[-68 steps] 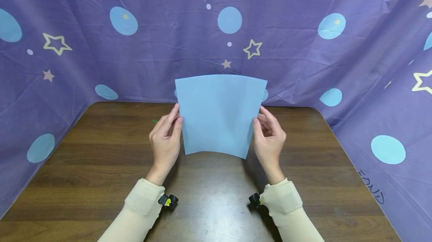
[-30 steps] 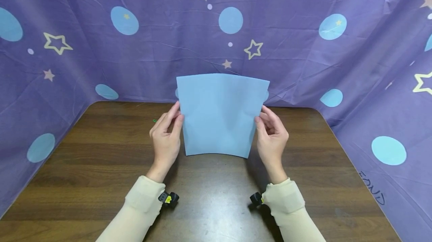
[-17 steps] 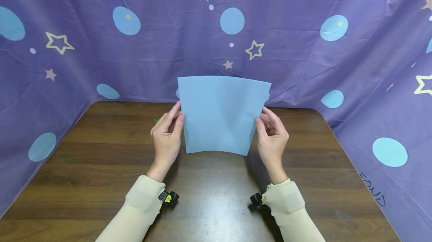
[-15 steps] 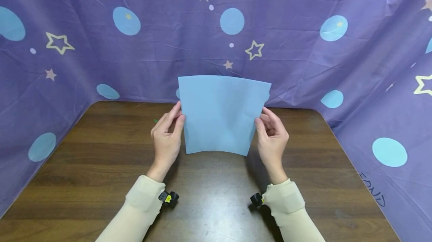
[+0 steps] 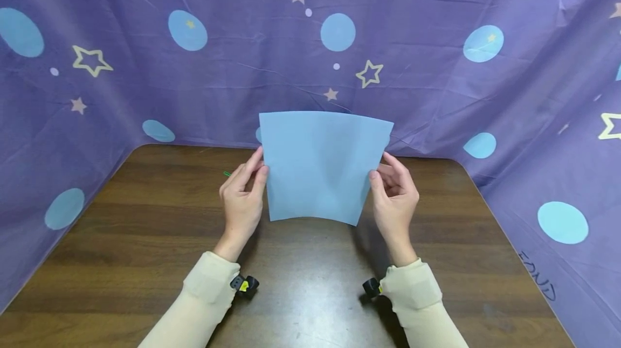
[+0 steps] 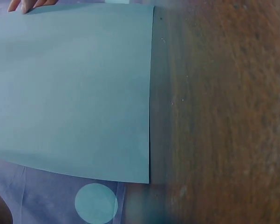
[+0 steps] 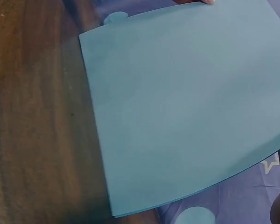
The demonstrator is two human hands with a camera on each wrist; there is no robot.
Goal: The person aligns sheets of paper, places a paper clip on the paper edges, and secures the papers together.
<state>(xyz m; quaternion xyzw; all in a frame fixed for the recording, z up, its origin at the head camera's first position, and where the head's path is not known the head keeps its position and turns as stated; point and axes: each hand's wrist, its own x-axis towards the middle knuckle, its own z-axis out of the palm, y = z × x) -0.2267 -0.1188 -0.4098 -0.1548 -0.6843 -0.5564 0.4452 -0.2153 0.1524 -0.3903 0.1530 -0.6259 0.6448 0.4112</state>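
A light-blue sheet, slightly bowed, is held up at the centre of the head view. The left hand pinches its left edge between thumb and fingers; the right hand pinches its right edge likewise. A brown table fills the lower frame, a purple patterned curtain the upper.

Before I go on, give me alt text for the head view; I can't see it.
A left hand and right hand pinch opposite side edges of bowed light-blue paper over a brown wood-grain table. Purple star-patterned cloth hangs behind.
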